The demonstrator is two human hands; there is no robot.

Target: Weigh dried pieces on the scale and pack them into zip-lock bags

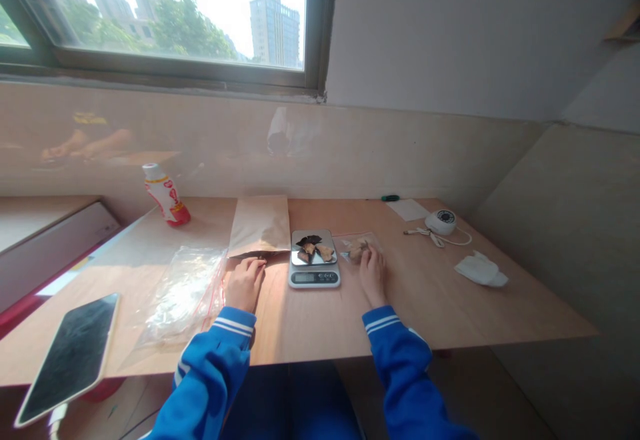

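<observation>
Reaching into clear bag [356, 245] — right hand [373, 272] grip hidden; left hand [245, 283] flat, fingers apart.

I saw a small silver kitchen scale [314, 261] flat on the wooden table, dark and tan dried pieces [313, 248] heaped on its platform, just beside it a clear bag of tan chunks [357, 247], a brown paper bag [260, 225] lying flat left of the scale.

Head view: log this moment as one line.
left hand: flat at paper bag mouth | right hand: fingers on pale pieces | scale: pan holds dark and tan pieces
</observation>
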